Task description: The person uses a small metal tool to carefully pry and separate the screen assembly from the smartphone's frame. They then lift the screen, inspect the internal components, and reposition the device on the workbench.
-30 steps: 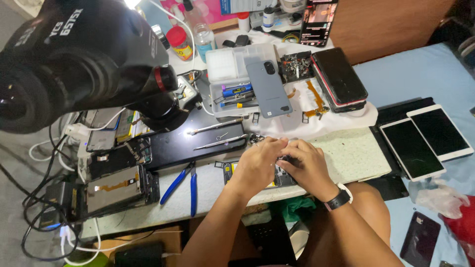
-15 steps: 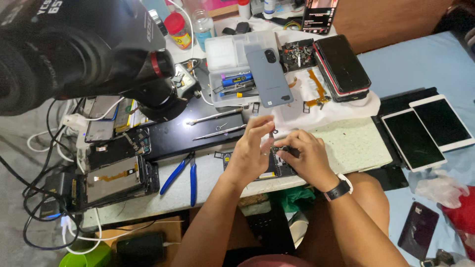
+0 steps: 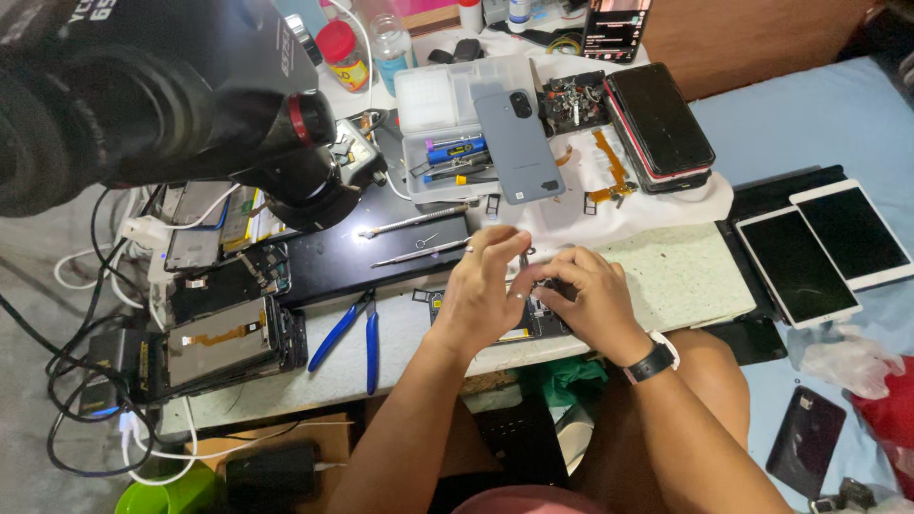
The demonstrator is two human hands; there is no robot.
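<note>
Nearest, both hands meet over an opened phone (image 3: 533,322) lying flat at the front edge of the pale worktable (image 3: 400,357). At about six o'clock from the table's middle, the left hand (image 3: 481,290) rests on the phone's left part, fingers curled with the tips drawn close together. The right hand (image 3: 586,300), with a black watch (image 3: 655,360) on its wrist, lies touching it at three o'clock, fingertips pinched together on something too small to make out between the two hands. A thin metal tool (image 3: 525,259) stands up between the fingertips; which hand grips it I cannot tell.

At nine o'clock from the hands lie blue-handled pliers (image 3: 350,333), and further at nine a dismantled phone frame (image 3: 224,341) among black cables. Just beyond the hands, at eleven o'clock, two metal picks (image 3: 419,236) lie on a black mat (image 3: 343,257). At three o'clock sits a speckled green pad (image 3: 685,271), then two white-rimmed tablets (image 3: 824,247). Farther off, at twelve o'clock, a grey phone back (image 3: 519,148) leans on a clear parts box (image 3: 428,105), with a black phone stack (image 3: 662,124) at one o'clock. A large black camera lens (image 3: 124,95) fills the ten o'clock corner.
</note>
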